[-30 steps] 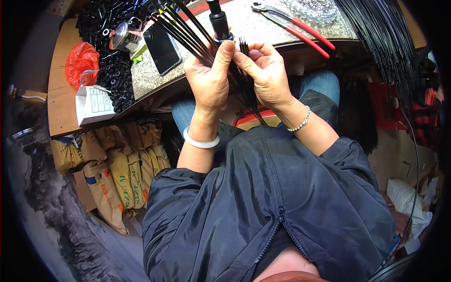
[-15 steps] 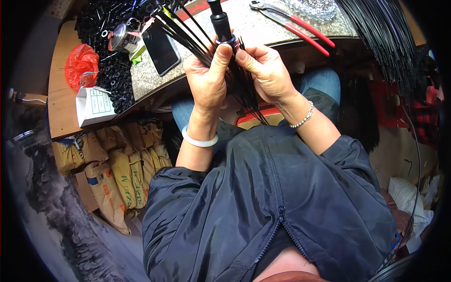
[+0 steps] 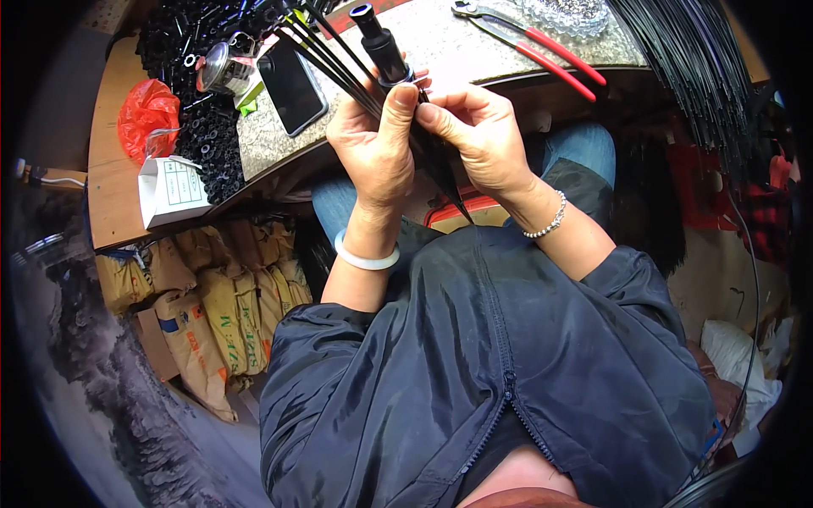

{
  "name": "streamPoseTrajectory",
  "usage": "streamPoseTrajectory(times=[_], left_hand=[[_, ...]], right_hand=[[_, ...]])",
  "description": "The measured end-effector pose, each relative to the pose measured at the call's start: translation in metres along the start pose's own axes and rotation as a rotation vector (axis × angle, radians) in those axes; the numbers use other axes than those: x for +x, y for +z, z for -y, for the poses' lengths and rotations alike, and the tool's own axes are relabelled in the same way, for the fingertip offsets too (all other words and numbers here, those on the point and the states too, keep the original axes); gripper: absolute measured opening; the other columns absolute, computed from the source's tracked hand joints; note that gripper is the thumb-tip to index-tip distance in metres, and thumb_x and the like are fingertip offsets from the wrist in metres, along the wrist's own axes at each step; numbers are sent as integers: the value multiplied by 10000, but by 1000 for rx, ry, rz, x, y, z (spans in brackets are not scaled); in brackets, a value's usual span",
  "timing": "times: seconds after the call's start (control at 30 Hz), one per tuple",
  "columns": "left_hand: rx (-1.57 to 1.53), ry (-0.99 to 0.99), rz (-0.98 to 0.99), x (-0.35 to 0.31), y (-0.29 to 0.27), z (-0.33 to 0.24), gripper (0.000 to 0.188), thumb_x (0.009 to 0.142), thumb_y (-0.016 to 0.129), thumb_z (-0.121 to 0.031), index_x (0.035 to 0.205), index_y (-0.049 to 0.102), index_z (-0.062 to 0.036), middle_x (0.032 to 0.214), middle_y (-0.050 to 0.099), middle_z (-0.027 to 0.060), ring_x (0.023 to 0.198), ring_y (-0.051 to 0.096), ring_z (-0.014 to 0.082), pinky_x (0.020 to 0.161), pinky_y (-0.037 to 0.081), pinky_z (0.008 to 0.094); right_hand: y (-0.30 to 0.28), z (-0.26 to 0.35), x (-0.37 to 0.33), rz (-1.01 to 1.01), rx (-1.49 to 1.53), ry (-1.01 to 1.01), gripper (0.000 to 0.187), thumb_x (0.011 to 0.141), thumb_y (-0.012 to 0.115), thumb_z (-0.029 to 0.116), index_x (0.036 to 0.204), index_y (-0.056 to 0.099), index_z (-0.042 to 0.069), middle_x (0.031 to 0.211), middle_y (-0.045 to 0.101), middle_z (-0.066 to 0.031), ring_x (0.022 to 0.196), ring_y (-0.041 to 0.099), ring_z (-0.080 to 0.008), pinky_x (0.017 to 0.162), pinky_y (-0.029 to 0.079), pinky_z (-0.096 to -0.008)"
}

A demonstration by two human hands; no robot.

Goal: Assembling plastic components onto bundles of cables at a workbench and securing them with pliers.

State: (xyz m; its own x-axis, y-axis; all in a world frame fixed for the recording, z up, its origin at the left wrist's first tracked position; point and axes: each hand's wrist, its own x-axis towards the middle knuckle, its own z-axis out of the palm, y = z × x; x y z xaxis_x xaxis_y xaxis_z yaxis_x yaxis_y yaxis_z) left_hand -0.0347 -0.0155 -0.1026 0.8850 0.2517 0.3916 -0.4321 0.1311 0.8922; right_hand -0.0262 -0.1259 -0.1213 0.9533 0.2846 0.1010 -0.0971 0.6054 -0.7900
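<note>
My left hand [image 3: 375, 148], a white bangle at its wrist, is closed round a black plastic umbrella runner [image 3: 383, 51], a stepped tube with an open top, tilted up and leftward. Thin black umbrella ribs [image 3: 334, 69] fan out past the same hand to the upper left. More dark ribs [image 3: 442, 176] hang below the runner's collar toward my lap, in a narrow bunch. My right hand [image 3: 481, 135], with a beaded bracelet, pinches thumb to fingers at the collar's right side. What its fingertips hold is too small to make out.
On the stone-topped table [image 3: 432, 51] lie a black phone [image 3: 292, 89], red-handled pliers [image 3: 542, 55] and a glass dish [image 3: 572, 13]. Black plastic parts [image 3: 207, 144] heap at left, beside a red plastic bag [image 3: 148, 118] and white box [image 3: 174, 190]. Long black rods [image 3: 694, 76] hang over the right edge.
The runner's top has tipped left and toward me, so its open end shows. Ribs beneath it have drawn into a tighter bunch. My right hand has shifted slightly.
</note>
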Motion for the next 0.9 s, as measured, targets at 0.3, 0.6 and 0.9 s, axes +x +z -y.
streamPoseTrajectory(times=[0.3,0.6,0.9], left_hand=[[-137,-39,-3,2,5,-1,259,842,647,-125,1047,592,24,903,656,91,810,624,148,773,493,268],[-39,-22,41,-6,-6,4,410,874,587,-298,1104,536,38,967,621,123,845,628,189,794,506,311],[-220,-80,19,-5,-1,2,364,846,640,-251,1083,575,16,949,647,86,829,623,143,789,486,263]], right_hand=[[-5,2,0,52,39,35,99,832,654,87,895,608,25,825,610,9,725,531,-33,660,426,-164],[-2,9,4,65,97,157,152,809,692,159,891,618,55,760,583,54,639,486,-8,569,382,-149],[-3,-1,5,61,144,152,170,814,686,140,885,635,-7,806,637,-29,719,572,-58,663,472,-197]])
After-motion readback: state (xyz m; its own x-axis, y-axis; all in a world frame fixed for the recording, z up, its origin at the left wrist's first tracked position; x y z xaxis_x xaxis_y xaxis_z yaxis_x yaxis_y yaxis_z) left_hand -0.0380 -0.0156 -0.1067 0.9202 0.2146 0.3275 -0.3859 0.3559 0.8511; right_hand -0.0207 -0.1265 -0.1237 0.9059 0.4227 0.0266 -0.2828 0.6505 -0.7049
